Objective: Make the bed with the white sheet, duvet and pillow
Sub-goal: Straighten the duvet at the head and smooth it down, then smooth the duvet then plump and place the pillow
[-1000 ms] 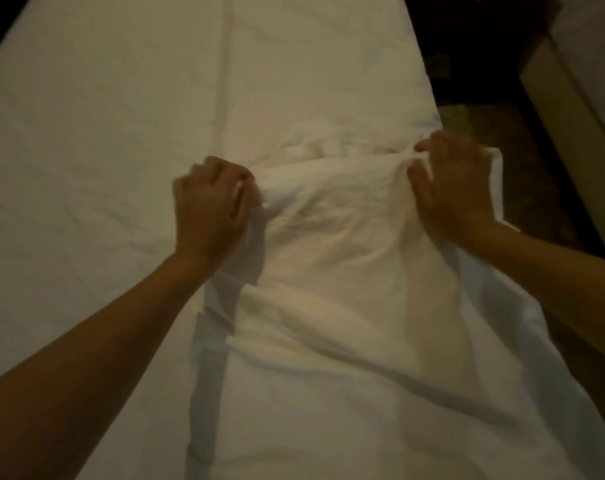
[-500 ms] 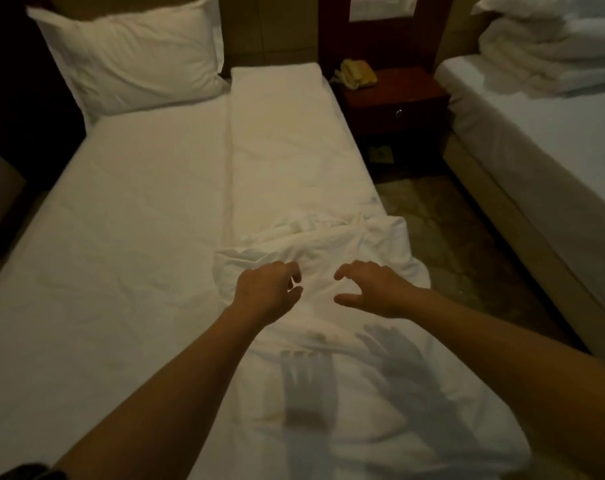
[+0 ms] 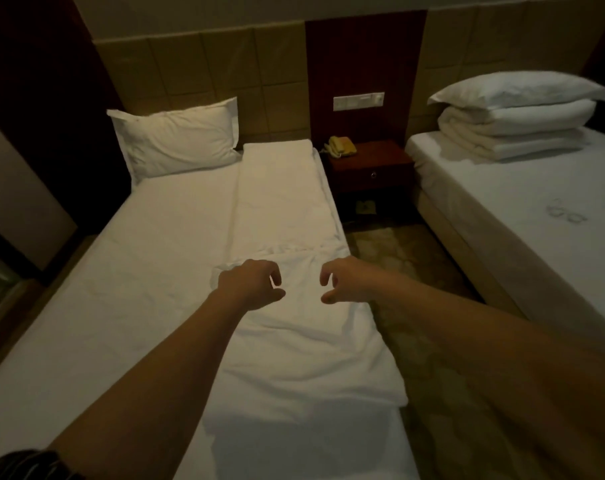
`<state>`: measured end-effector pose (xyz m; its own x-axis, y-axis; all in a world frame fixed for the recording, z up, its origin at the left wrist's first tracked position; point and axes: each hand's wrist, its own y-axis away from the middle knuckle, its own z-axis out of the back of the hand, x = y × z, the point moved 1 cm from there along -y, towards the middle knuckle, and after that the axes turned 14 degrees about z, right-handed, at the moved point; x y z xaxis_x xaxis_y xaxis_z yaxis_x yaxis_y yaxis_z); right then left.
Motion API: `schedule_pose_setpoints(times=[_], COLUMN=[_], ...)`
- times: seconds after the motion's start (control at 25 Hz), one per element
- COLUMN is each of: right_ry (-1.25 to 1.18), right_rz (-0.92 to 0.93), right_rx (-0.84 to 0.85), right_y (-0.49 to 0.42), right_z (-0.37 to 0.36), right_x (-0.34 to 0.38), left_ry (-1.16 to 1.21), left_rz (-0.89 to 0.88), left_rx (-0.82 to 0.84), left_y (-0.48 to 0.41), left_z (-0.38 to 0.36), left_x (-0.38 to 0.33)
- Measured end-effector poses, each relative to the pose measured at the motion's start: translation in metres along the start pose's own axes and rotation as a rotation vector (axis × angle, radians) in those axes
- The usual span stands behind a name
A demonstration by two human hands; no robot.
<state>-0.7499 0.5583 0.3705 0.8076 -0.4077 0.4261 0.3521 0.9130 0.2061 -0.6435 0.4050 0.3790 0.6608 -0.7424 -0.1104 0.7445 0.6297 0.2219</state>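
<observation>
Under my fingers [image 3: 274, 276] the long folded white duvet [image 3: 294, 344] is soft matt cloth, creased. Left of them the white bed sheet [image 3: 138, 271] is smooth matt fabric. Beyond them, the dark red wooden nightstand [image 3: 374, 161] looks polished, the yellow telephone [image 3: 341, 146] plastic.

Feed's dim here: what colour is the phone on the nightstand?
The telephone is pale yellow; the head view, the only one, shows it.
</observation>
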Motion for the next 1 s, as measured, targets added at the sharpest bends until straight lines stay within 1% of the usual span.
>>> schedule_pose_setpoints(times=[0.16,0.28,0.44,0.52,0.76,0.88,1.0], right_ry=[0.023,0.019,0.023,0.027,0.056,0.104,0.096], right_rz=[0.005,-0.029,-0.079,-0.086,-0.071,-0.023,0.039], right_rx=[-0.003,-0.055,-0.049,-0.044,-0.005,0.036,0.069], right_y=[0.065,0.106,0.149,0.163,0.195,0.209,0.218], right_z=[0.029,0.047,0.061,0.065,0.080,0.096,0.113], right_x=[0.033,0.050,0.061,0.058,0.012,-0.035,-0.083], left_ry=[-0.051,-0.066,-0.067,-0.083,-0.139,-0.115,-0.081], left_rz=[-0.001,-0.058,-0.134,-0.141,-0.088,-0.030,0.052], left_rx=[0.024,0.010,-0.013,-0.019,0.032,0.041,0.060], left_y=[0.051,0.076,0.103,0.114,0.136,0.140,0.138], left_z=[0.036,0.057,0.071,0.072,0.061,0.048,0.037], left_x=[-0.027,-0.050,-0.075,-0.085,-0.135,-0.177,-0.211])
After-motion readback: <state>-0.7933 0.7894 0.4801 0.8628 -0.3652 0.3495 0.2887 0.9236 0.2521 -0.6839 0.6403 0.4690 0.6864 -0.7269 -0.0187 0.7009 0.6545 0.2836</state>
